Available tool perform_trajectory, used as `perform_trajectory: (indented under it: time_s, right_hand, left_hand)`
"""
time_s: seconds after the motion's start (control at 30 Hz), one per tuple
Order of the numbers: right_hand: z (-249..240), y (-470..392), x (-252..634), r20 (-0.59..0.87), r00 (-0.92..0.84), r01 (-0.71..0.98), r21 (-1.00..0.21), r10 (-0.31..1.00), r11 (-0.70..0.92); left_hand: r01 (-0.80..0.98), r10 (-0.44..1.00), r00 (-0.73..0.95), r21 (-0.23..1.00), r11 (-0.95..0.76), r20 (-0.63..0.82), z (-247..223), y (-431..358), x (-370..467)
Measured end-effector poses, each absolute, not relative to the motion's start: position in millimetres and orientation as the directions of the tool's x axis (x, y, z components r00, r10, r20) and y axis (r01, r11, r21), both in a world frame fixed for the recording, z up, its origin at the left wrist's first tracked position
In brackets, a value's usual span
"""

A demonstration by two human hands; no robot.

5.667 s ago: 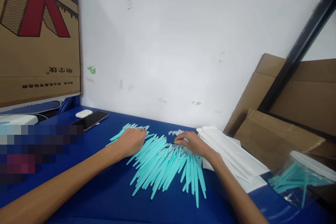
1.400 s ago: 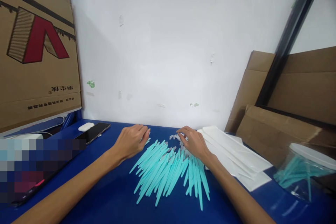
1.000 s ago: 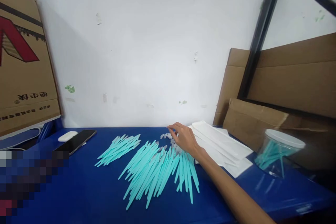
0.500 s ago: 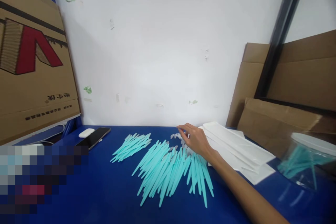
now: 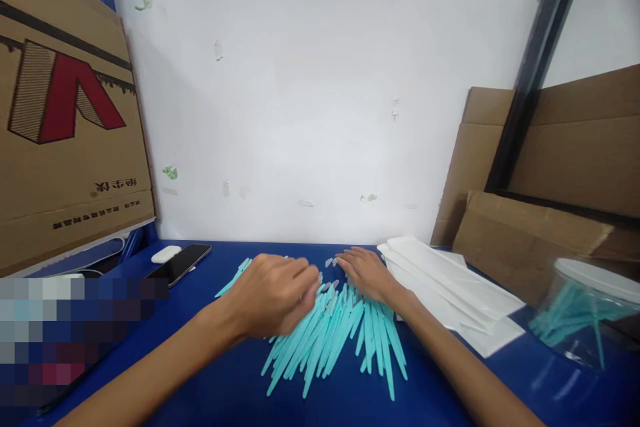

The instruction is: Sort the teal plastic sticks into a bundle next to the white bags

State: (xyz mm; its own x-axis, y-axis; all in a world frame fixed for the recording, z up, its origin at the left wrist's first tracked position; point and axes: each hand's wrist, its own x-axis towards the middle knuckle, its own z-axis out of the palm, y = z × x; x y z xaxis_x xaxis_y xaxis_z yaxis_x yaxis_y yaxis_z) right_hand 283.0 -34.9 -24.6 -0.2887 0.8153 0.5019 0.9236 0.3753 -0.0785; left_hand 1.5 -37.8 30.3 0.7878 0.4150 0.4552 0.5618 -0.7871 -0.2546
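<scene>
The main pile of turquoise sticks spreads like a fan just left of the stack of white packets. Each stick is slim, flat and matte, tapering to a narrow rounded end that points to the near side; the far ends finish in cloudy grey tips. The sticks overlap closely, a few at the right splaying apart. Some small grey pieces show near the stack's far left corner. A smaller bunch of sticks, the same turquoise, lies farther left of the stack, mostly hidden.

The left hand, left of the stack, is above the sticks with its fingers curled in; it is blurred, and whether anything is pinched in it I cannot tell. The right hand, just beside the stack's left edge, is palm down over the pile's grey tips, fingers extended and loose.

Right of the stack stands a clear jar with a white lid and more turquoise sticks inside. Well left of the stack, a dark phone lies beside a small white case.
</scene>
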Motion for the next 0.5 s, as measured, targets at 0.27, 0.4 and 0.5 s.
perform_trajectory:
  time_s: [0.27, 0.4, 0.5]
  right_hand:
    - [-33, -33, 287, 0.378, -0.324, 0.932, -0.033, 0.867, 0.362]
    - [-23, -37, 281, 0.367, -0.327, 0.936, 0.003, 0.871, 0.351]
    - [-17, -39, 278, 0.4, -0.35, 0.927, 0.013, 0.847, 0.376]
  left_hand:
    - [0.682, 0.613, 0.73, -0.266, -0.681, 0.301, 3, -7, -3]
    - [0.697, 0.641, 0.717, -0.275, -0.662, 0.274, 1, -14, -6]
    - [0.7, 0.666, 0.714, -0.262, -0.665, 0.218, 0, -21, -4]
